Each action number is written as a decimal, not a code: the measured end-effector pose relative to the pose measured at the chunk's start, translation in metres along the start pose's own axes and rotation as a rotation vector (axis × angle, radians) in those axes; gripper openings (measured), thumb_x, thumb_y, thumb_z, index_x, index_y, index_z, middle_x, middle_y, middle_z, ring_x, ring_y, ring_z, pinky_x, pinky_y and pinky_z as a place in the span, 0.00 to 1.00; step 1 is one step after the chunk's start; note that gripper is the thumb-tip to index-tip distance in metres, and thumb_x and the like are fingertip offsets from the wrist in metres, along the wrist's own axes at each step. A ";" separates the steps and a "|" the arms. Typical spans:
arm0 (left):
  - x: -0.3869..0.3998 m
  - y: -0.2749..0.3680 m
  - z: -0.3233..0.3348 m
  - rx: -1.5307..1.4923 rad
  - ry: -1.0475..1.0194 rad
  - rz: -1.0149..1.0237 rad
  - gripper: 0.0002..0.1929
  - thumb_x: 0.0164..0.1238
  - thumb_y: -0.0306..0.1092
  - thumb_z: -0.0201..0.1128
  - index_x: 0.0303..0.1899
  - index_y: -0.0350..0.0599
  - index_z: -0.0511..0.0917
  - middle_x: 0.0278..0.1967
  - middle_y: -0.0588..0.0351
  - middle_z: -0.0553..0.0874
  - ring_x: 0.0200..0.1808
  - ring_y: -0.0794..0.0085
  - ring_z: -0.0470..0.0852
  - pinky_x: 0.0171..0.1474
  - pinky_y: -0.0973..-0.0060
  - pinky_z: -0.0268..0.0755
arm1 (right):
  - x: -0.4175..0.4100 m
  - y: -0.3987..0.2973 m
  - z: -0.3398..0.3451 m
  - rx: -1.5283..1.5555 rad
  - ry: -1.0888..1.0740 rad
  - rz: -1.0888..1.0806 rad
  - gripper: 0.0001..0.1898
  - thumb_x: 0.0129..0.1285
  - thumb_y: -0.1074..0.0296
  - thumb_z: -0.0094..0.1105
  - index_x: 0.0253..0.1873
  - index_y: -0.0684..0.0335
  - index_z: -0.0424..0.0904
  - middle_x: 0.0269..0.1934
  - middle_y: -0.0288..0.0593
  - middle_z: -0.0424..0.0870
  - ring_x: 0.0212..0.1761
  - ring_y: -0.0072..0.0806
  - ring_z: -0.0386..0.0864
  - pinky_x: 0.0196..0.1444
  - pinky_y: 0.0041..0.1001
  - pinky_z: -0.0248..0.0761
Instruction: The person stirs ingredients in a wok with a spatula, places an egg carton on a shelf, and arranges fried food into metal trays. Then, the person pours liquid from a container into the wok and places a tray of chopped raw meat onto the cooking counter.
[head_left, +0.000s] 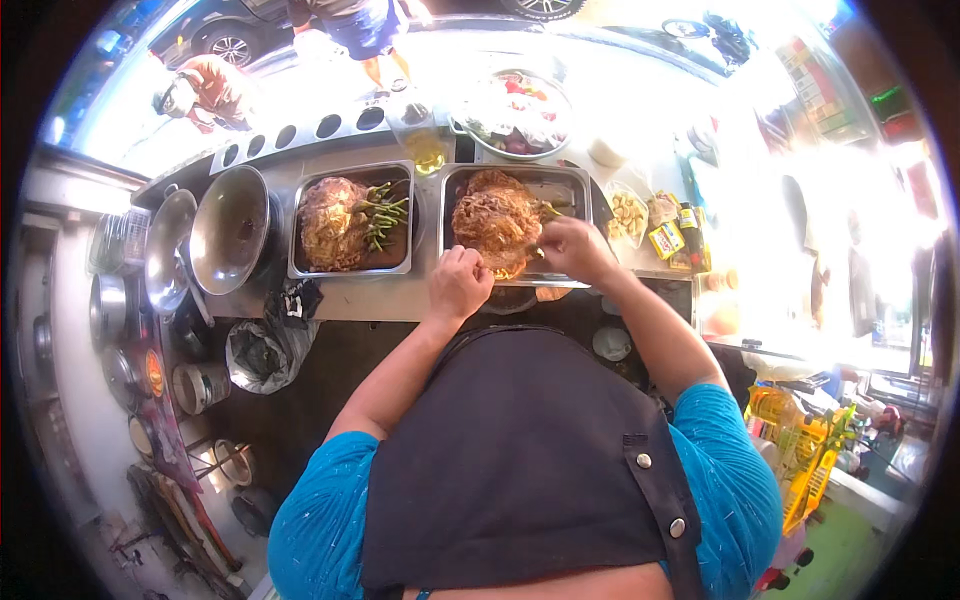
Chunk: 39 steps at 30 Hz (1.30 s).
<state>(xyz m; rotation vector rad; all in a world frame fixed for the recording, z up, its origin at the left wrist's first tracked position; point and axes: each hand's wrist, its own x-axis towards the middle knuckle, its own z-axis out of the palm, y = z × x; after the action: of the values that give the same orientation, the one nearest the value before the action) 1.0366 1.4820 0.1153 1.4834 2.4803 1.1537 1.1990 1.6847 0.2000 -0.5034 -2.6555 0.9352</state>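
A large browned piece of meat (495, 214) lies in the right-hand steel tray (577, 180). My left hand (460, 281) is at the tray's near left corner, its fingers curled against the meat's lower edge; whether they grip anything is hidden. On the other side, my right hand (579, 251) pinches a green vegetable pod (537, 253) beside the meat, mostly covered by the fingers. Another green pod (551, 208) pokes out just above that hand. In the left-hand steel tray (409, 262), a similar browned meat (330, 225) has several green pods (385, 217) lined along its right side.
Two steel woks (231, 229) (171, 251) stand left. Behind the trays are a jar of yellow liquid (426, 150) and a bowl of vegetables (517, 112). Bagged chopped pieces (626, 214) and seasoning packets (666, 238) lie right. A lined bin (262, 356) sits below; people are outside.
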 end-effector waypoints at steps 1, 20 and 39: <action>-0.005 0.001 0.004 0.002 -0.002 -0.004 0.06 0.59 0.32 0.72 0.33 0.47 0.81 0.36 0.52 0.83 0.43 0.53 0.85 0.44 0.55 0.81 | -0.014 0.011 0.011 0.017 0.020 0.043 0.04 0.62 0.71 0.68 0.40 0.62 0.87 0.38 0.49 0.88 0.42 0.52 0.88 0.46 0.45 0.82; -0.002 -0.067 -0.074 0.062 0.252 -0.218 0.09 0.57 0.30 0.75 0.34 0.47 0.80 0.32 0.55 0.81 0.36 0.58 0.82 0.43 0.58 0.77 | 0.032 -0.002 0.050 -0.116 0.119 -0.058 0.06 0.66 0.66 0.69 0.42 0.60 0.91 0.42 0.49 0.88 0.50 0.51 0.82 0.58 0.45 0.77; -0.021 -0.200 -0.182 0.099 0.345 -0.449 0.09 0.60 0.32 0.74 0.40 0.48 0.82 0.34 0.56 0.81 0.36 0.59 0.81 0.42 0.59 0.77 | 0.213 -0.097 0.225 -0.205 -0.010 -0.025 0.07 0.65 0.66 0.64 0.40 0.60 0.89 0.40 0.52 0.91 0.47 0.53 0.86 0.60 0.47 0.78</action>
<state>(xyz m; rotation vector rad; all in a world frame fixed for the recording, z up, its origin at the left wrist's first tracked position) 0.8298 1.3067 0.1198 0.7144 2.9143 1.2913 0.9019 1.5793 0.1245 -0.5100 -2.7754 0.6625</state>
